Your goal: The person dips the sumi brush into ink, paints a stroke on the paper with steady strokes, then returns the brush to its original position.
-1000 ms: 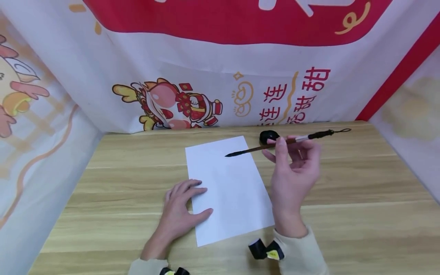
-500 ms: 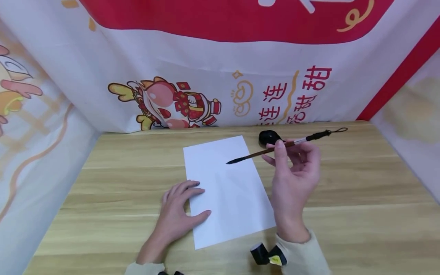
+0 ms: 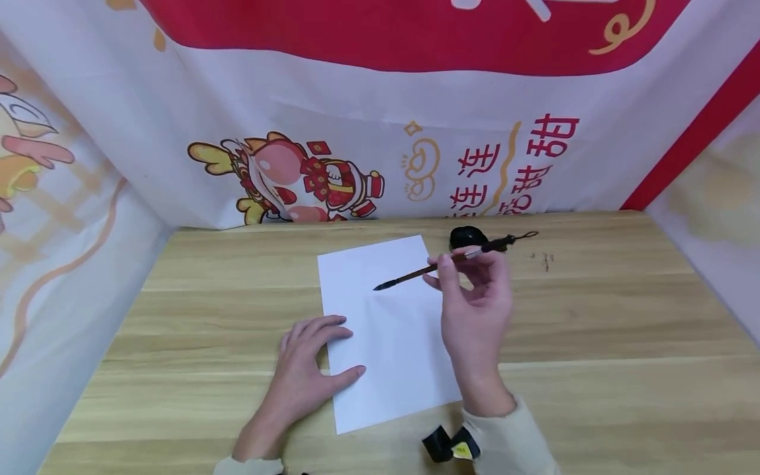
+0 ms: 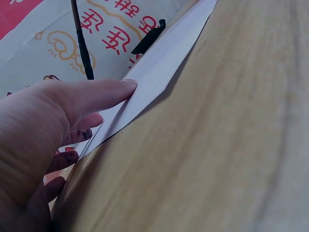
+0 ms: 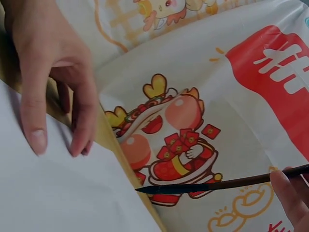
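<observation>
A writing brush (image 3: 410,276) with a dark pointed tip is pinched in my right hand (image 3: 477,320), its shaft slanting down to the left. In the head view the tip overlaps the upper part of a blank white sheet of paper (image 3: 392,356); the right wrist view shows the brush (image 5: 193,188) side-on, its tip held above the sheet. My left hand (image 3: 305,366) rests on the sheet's left edge, fingers spread and thumb (image 4: 104,94) lying on the paper. Dark smudges show on the left fingertips (image 4: 83,135).
A rounded black object (image 3: 468,237) stands behind the paper, partly hidden by the right hand and brush. Small dark marks (image 3: 543,260) lie on the wooden table (image 3: 594,396) to its right. A printed cloth (image 3: 332,92) hangs along the table's back edge.
My right hand has moved left and slightly down with the brush, bringing the tip lower and farther left over the paper. The left hand stays in place on the sheet.
</observation>
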A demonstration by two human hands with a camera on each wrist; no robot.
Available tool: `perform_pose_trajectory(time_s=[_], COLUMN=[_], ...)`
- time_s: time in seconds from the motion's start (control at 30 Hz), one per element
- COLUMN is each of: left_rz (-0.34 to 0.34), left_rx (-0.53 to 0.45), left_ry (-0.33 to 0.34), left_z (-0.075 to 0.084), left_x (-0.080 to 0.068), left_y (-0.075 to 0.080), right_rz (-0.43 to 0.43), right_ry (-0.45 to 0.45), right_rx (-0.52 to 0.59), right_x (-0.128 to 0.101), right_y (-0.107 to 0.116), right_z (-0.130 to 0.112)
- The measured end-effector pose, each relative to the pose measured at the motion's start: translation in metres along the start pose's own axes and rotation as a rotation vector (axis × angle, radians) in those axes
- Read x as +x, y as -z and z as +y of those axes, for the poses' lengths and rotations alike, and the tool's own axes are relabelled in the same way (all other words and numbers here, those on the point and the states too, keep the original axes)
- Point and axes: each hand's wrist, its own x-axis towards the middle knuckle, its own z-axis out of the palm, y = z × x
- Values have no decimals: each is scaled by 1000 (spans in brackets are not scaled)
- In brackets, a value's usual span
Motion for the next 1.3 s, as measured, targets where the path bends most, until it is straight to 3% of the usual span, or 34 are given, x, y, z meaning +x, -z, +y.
perform_pose_trajectory(time_s=[0.3, 0.5, 1.3], left_rz=[14, 14, -7], left_rx=[-8, -11, -2], left_ry=[-21, -25, -2], left_z=[2, 1, 1], left_x=[0, 1, 1], left_y=[-1, -2, -1], right_rz=[-169, -198, -284], right_ry=[43, 24, 15], right_rx=[6, 36, -69], right_x=[-14, -20, -31], right_y=[-9, -16, -23], right_z=[10, 12, 18])
